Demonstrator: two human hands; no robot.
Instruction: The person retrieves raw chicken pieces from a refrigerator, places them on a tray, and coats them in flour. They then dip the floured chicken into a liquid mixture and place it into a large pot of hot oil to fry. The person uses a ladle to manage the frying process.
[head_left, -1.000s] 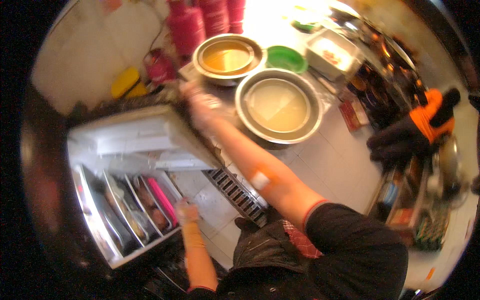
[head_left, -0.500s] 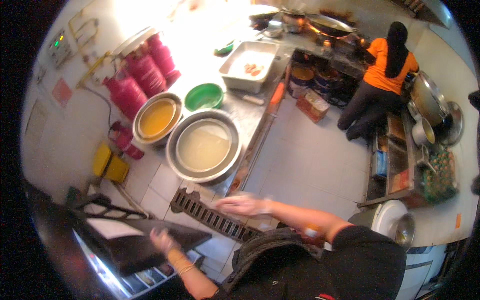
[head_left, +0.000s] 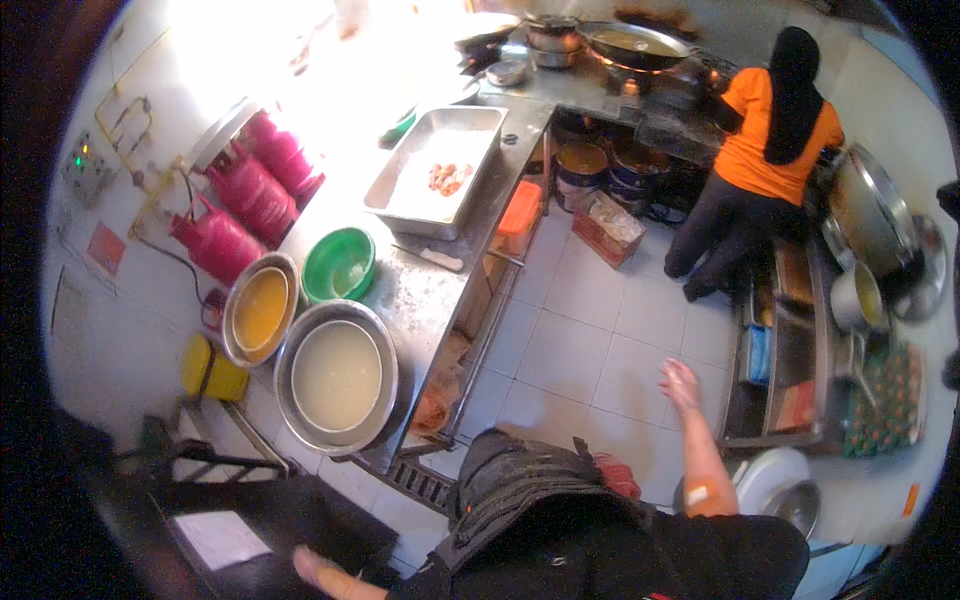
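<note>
Floor [head_left: 570, 350]: pale square tiles, joints visible. Drain grate [head_left: 421, 484] set in floor at near end of counter. Counter [head_left: 410, 305]: metal top, stained, open space below. Left wall [head_left: 80, 320]: whitish; carries yellowish piping [head_left: 152, 205], control box [head_left: 88, 165] with lit green indicators, reddish square sheet [head_left: 106, 247]. Right wall [head_left: 868, 105]: pale. Shelf unit [head_left: 785, 345] alongside: dark, open compartments. Lighting: intense glare, far left corner washed out.

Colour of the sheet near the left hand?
White; the sheet shows best in the head view.

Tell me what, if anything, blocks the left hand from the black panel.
Nothing visible does: the left hand shows against the black panel, though contact is unclear. The white sheet lies left of the hand.
</note>
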